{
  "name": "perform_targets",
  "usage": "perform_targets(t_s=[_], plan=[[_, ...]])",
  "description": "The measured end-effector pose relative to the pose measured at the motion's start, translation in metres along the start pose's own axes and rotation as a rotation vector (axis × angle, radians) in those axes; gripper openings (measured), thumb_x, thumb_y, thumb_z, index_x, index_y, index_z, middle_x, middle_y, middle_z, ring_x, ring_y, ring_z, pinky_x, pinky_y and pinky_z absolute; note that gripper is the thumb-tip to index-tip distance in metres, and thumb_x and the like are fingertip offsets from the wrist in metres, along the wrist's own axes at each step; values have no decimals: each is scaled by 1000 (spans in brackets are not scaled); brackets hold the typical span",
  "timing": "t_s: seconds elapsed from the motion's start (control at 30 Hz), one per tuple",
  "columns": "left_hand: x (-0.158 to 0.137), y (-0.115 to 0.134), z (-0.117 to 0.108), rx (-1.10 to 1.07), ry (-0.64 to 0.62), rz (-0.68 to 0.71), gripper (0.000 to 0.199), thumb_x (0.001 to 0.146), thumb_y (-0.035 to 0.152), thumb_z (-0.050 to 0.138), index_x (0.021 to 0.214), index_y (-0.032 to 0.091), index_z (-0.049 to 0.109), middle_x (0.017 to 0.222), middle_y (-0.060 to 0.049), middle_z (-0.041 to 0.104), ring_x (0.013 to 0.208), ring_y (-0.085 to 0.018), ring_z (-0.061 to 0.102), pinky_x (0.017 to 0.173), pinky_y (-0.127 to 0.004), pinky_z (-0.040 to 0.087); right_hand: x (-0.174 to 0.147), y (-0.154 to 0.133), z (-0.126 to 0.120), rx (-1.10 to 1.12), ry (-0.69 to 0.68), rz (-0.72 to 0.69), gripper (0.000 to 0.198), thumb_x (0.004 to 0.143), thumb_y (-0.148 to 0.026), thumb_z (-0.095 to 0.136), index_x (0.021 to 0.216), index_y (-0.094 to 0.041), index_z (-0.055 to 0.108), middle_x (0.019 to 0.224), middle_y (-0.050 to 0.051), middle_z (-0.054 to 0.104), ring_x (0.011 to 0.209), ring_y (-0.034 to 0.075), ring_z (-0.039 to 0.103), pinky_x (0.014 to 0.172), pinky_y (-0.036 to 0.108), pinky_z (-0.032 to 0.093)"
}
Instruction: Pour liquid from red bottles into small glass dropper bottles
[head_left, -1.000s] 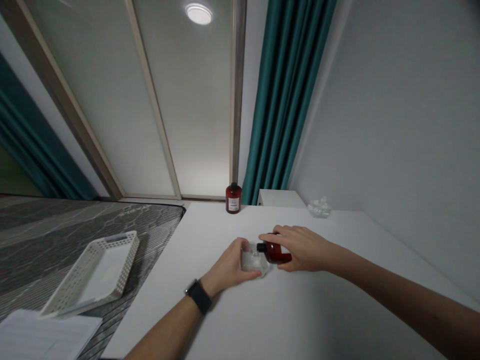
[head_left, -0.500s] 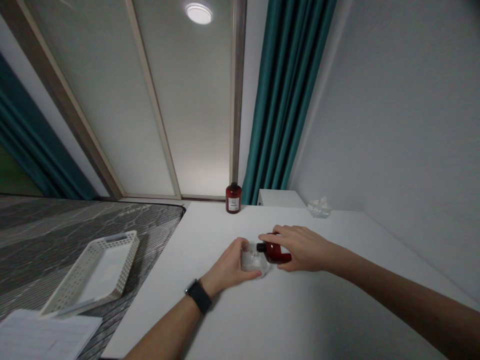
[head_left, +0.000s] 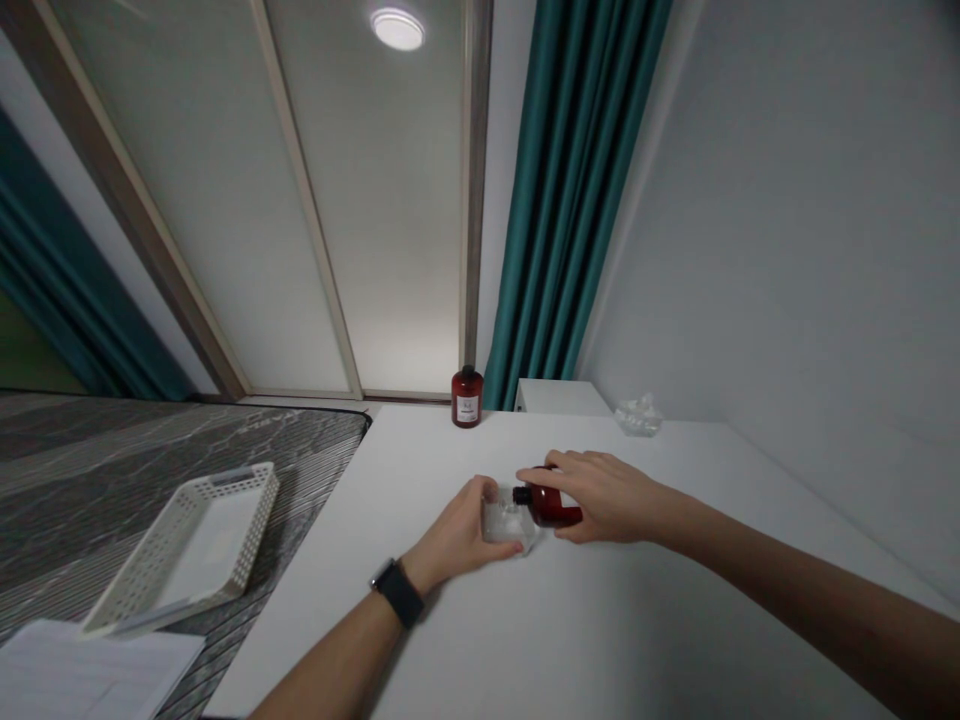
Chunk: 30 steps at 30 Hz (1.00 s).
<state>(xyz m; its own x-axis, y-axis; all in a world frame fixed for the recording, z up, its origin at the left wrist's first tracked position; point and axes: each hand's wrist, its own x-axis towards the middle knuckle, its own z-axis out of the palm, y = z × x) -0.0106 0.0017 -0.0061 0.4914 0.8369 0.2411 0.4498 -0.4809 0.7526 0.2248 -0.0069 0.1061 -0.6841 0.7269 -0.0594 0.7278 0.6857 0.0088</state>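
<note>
My left hand [head_left: 466,535], with a dark watch on its wrist, is closed around the left side of a clear glass bowl [head_left: 506,522] on the white table. In my right hand [head_left: 606,497] is a dark red-brown bottle [head_left: 549,505] with a white label, tipped on its side. Its black neck points left over the bowl's rim. Whether liquid runs from the mouth is too small to tell. My fingers cover part of the bottle's body and label.
A second red-brown bottle [head_left: 466,398] stands upright at the table's [head_left: 420,450] far edge. A clear crumpled-looking object [head_left: 639,415] sits at the back right by the wall. To the left are a white perforated basket [head_left: 255,530] and papers [head_left: 97,670].
</note>
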Motion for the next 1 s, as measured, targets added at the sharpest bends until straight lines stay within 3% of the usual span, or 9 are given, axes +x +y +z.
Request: perform_targets(t_s=[1.0], plan=[[0,3,-1,-4,12,-2,56,67,32,83,107,18,47,104,-6,58,94,-24,57,83,-36,47,0,0,0,-6,8,-12,65,80,-36,69,140,-31,47,107,9,63,87,28,65,70,36,43]])
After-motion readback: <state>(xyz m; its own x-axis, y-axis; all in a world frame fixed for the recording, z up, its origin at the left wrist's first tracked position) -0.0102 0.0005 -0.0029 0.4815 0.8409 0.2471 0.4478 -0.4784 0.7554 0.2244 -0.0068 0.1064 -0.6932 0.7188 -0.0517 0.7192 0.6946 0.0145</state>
